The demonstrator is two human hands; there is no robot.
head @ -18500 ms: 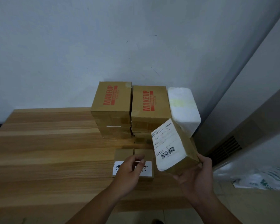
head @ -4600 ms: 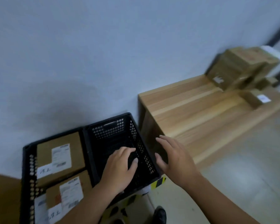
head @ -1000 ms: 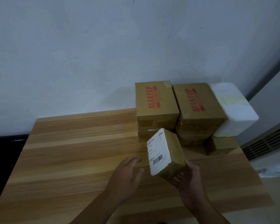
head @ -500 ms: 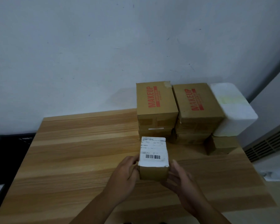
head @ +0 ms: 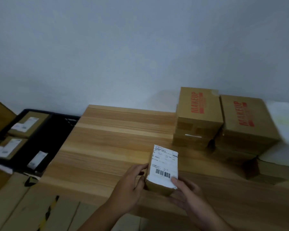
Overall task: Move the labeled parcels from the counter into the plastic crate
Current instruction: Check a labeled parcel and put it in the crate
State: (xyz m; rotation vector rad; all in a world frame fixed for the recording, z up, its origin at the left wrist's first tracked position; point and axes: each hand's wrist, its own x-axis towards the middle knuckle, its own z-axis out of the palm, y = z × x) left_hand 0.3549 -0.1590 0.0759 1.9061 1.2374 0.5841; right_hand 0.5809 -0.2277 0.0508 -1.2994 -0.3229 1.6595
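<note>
A small brown parcel (head: pixel 163 165) with a white barcode label on top is held over the wooden counter (head: pixel 117 144) near its front edge. My left hand (head: pixel 130 185) grips its left side and my right hand (head: pixel 188 195) holds its right side, thumb on the label's corner. The black plastic crate (head: pixel 45 130) stands on the floor left of the counter. It holds two labeled parcels (head: pixel 27 125) (head: pixel 8 147) in its left half and a white slip in its dark right half.
Two stacks of brown boxes marked MAKEUP (head: pixel 198 112) (head: pixel 245 119) stand at the counter's back right, beside a white foam box (head: pixel 285 124). A small brown box (head: pixel 260 170) lies in front of them. Flattened cardboard (head: pixel 23 207) covers the floor at lower left.
The view has swung left, bringing the crate into sight. The parcel stays in both hands, label up, and has shifted a little left and nearer the counter's front edge.
</note>
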